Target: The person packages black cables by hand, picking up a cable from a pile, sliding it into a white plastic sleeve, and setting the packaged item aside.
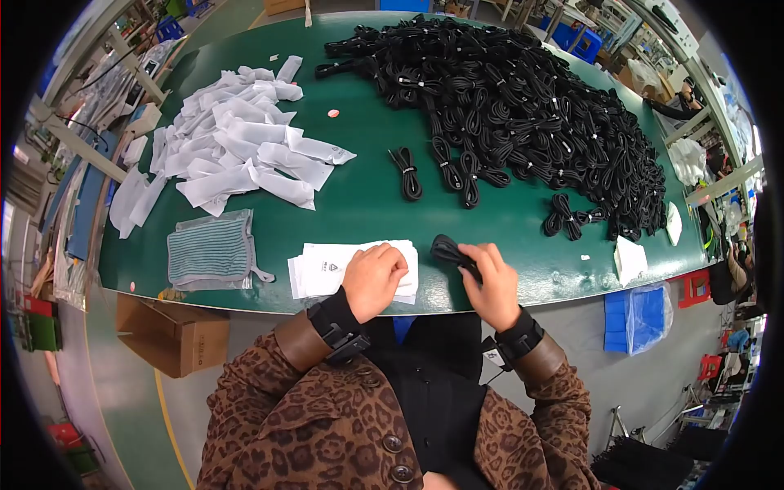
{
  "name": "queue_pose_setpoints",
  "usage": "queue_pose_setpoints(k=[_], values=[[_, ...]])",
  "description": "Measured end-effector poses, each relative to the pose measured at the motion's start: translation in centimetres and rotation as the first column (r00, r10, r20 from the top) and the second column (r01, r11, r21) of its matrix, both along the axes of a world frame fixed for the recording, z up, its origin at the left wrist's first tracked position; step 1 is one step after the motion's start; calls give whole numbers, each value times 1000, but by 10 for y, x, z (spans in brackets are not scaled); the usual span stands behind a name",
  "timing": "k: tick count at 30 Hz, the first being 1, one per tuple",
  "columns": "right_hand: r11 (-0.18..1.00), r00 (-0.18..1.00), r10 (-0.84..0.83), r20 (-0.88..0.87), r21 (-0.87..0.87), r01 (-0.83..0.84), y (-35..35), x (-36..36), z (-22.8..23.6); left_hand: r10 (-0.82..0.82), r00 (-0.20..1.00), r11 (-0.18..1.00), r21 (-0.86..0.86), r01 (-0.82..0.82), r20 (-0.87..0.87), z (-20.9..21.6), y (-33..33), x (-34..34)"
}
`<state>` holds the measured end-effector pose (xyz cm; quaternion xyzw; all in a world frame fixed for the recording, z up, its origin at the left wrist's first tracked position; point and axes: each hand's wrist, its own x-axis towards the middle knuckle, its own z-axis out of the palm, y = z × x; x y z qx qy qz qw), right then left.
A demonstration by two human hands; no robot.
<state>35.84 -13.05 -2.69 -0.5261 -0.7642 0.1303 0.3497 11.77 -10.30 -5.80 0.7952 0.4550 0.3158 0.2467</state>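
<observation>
A flat stack of white printed bags (314, 273) lies at the near edge of the green table. My left hand (374, 282) rests on the right part of this stack, fingers curled and closed on the top bag; the fingertips are partly hidden. Just right of the stack, my right hand (492, 286) grips a coiled black cable (447, 247) by its near end, its looped far end pointing away to the left. Another tied black cable coil (406, 174) lies by itself farther up the table.
A large heap of black cable coils (523, 98) covers the far right. Filled white bags (237, 135) are piled at the far left. Near left lies a striped grey-green cloth pad (211, 249). Below the table stand a cardboard box (184, 335) and a blue bin (635, 318).
</observation>
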Motion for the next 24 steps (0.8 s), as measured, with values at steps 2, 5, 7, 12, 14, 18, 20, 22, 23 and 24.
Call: queue_pose_setpoints(k=[2,5,7,12,14,18,20,22,23,24], values=[[990,995,63,73,124,-72,-5,-6,5,22,997,995,-95,-16,68,6,1,-1],[963,964,90,250,225,-149,-9,-10,5,93,977,957,-287,-34,194,11,2,-2],[943,936,99,337,270,-197,-9,-12,6,104,959,948,-319,-14,265,12,2,-4],[925,876,178,448,228,-305,-4,-13,8,22,953,965,-255,58,301,14,1,-6],[927,895,248,371,176,-330,-1,-12,8,-19,956,976,-203,82,294,14,0,-7],[950,958,271,91,-188,-251,-2,-12,9,-156,962,986,-23,165,226,20,0,-6],[933,970,233,-72,-266,-243,-1,-12,0,-254,959,963,123,239,124,27,1,-4],[874,920,105,-377,-407,-266,1,-16,-3,-251,959,962,146,231,132,32,2,-2],[874,920,105,-377,-406,-266,2,-16,-2,-249,958,960,170,224,139,35,3,-1],[904,941,148,-304,-344,-254,3,-15,0,-247,958,956,195,217,147,37,4,-1]])
